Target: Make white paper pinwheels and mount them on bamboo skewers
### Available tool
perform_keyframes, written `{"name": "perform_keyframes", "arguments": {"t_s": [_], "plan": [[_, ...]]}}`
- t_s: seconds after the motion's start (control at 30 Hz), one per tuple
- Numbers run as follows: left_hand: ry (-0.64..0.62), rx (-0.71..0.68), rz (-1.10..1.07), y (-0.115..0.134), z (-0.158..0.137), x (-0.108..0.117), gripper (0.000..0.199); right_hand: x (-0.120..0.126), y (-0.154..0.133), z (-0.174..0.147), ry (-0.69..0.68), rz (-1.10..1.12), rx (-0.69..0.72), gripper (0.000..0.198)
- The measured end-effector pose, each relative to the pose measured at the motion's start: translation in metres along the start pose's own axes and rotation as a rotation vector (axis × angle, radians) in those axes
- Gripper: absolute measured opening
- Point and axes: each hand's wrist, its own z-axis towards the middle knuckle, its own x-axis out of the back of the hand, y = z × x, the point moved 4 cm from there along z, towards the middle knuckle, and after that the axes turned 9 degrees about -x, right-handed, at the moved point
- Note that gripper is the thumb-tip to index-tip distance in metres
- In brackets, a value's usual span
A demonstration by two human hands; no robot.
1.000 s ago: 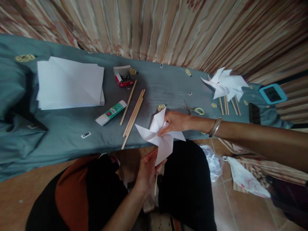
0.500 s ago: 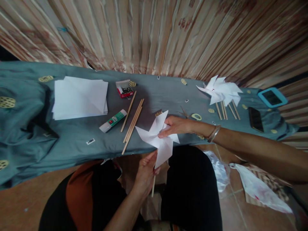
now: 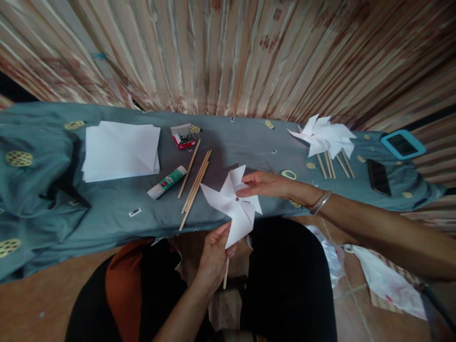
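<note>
A white paper pinwheel [image 3: 239,216] with a shiny metal pin at its centre is held over the table's front edge. My left hand [image 3: 214,254] is closed around its wooden stick [image 3: 225,274], just below the blades. Part of the stick is hidden by the paper and fingers. At the pinwheel's upper right is my right hand [image 3: 265,184], fingers stretched out and thumb apart, beside the pin. Whether its fingertips touch a blade I cannot tell. Several loose wooden sticks [image 3: 195,187] lie left of the pinwheel.
A paper stack [image 3: 123,152], a glue stick [image 3: 166,183] and a red box of metal pins [image 3: 184,137] lie to the left. Scissors [image 3: 288,175] lie behind my right hand. Finished pinwheels [image 3: 329,135], a phone [image 3: 378,176] and a blue-framed device [image 3: 403,144] are at the right.
My right thumb has come off the pinwheel's centre, so the metal pin now shows. My left hand keeps its hold on the stick. The view has shifted slightly.
</note>
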Motion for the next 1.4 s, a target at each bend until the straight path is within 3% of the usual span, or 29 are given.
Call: {"name": "perform_keyframes", "arguments": {"t_s": [0.23, 0.47, 0.6, 0.7, 0.87, 1.07, 1.2, 1.4], "plan": [[0.086, -0.021, 0.015, 0.006, -0.001, -0.004, 0.041, 0.018, 0.0, -0.011, 0.22, 0.149, 0.196, 0.037], [0.021, -0.168, 0.108, 0.031, 0.003, -0.023, 0.048, 0.058, 0.003, -0.055, 0.771, 0.329, 0.506, 0.046], [-0.007, -0.28, 0.19, 0.054, 0.008, -0.036, 0.044, 0.057, 0.011, -0.059, 0.915, 0.532, 0.644, 0.04], [-0.051, -0.392, 0.254, 0.074, 0.02, -0.045, 0.032, 0.046, 0.021, -0.052, 1.002, 0.635, 0.651, 0.035], [-0.075, -0.616, 0.318, 0.105, 0.051, -0.062, 0.015, 0.018, 0.027, -0.032, 0.914, 0.458, 0.518, 0.032], [-0.129, -0.624, 0.295, 0.11, 0.074, -0.079, 0.015, -0.018, 0.015, -0.011, 0.634, 0.28, 0.524, 0.025], [-0.183, -0.628, 0.333, 0.108, 0.076, -0.079, 0.019, -0.035, 0.008, -0.001, 0.452, 0.297, 0.534, 0.021], [-0.13, -0.6, 0.566, 0.117, 0.066, -0.076, 0.021, -0.043, 0.007, 0.008, 0.358, 0.394, 0.51, 0.017]]}}
